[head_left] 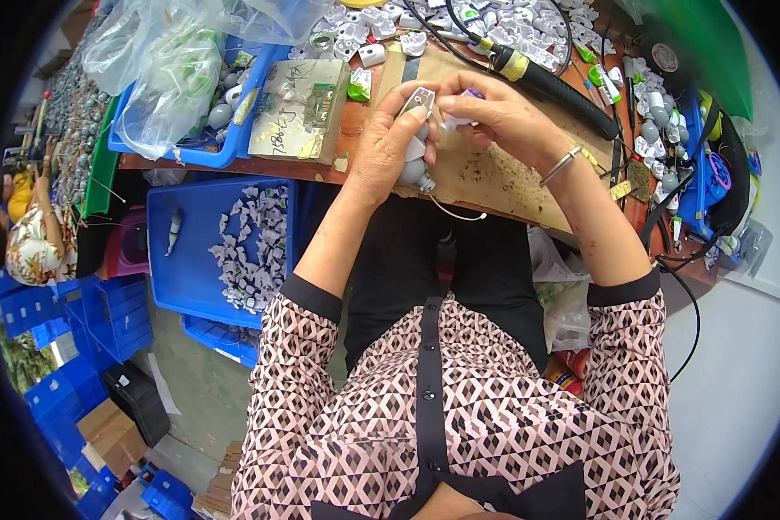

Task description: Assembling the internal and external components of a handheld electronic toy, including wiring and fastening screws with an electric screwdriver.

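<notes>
Over the front edge of the table, my left hand (380, 147) is closed around a small device with a grey rounded end (412, 173) and a white casing (419, 100) showing under the thumb. My right hand (504, 117) meets it from the right, fingers pinching a small white and purple piece (453, 121) close to the device. Fingers partly cover both parts, so whether they touch is unclear. Below the hands lies a brown board (503, 186) scattered with dark specks. A thin white cable (459, 214) loops down at its front edge.
A black-handled corded tool (572, 100) lies behind my right hand. White casing pieces (529, 30) heap at the back. To the left are a marked box (273, 139), a blue bin (230, 149) and a lower blue tray (169, 277) of white pieces. Another person (39, 243) sits far left.
</notes>
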Motion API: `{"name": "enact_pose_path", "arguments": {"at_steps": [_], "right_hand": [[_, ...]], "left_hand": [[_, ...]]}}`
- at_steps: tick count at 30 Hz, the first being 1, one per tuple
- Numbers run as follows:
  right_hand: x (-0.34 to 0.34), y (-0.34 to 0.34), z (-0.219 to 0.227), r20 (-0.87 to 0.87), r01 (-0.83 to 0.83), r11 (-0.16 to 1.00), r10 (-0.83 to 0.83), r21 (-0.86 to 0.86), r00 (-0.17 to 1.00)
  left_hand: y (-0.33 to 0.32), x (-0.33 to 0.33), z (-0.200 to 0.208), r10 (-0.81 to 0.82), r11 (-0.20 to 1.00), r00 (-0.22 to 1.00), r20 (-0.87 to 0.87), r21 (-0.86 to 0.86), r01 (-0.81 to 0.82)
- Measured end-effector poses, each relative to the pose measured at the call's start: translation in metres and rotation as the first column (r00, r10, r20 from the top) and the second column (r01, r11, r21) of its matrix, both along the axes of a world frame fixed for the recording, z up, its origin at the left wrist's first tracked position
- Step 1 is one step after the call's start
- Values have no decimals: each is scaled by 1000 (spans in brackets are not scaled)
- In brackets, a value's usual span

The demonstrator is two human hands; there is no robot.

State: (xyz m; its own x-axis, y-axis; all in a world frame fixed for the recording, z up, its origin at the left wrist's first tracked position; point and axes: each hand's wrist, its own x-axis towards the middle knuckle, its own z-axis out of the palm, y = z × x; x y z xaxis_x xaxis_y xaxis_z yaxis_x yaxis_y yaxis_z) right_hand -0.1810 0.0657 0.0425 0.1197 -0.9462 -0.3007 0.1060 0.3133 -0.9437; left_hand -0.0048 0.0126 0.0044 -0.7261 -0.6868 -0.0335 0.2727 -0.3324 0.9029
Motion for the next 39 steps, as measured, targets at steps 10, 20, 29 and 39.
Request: {"name": "enact_pose_path", "arguments": {"at_steps": [10, 20, 29, 39], "right_hand": [[-1, -9, 11, -420, -24, 900, -179, -435, 890], [0, -18, 12, -665, -181, 891, -163, -417, 728], [-5, -27, 18, -682, -193, 961, 8, -197, 731], [-12, -26, 4, -428, -86, 982, 6, -168, 904]], "left_hand": [[1, -4, -4, 4, 999, 998, 59, -49, -1], [4, -5, -10, 36, 985, 992, 117, -172, -16], [4, -7, -11, 34, 978, 984, 178, -207, 4], [5, -9, -11, 57, 975, 980, 191, -221, -14]]}}
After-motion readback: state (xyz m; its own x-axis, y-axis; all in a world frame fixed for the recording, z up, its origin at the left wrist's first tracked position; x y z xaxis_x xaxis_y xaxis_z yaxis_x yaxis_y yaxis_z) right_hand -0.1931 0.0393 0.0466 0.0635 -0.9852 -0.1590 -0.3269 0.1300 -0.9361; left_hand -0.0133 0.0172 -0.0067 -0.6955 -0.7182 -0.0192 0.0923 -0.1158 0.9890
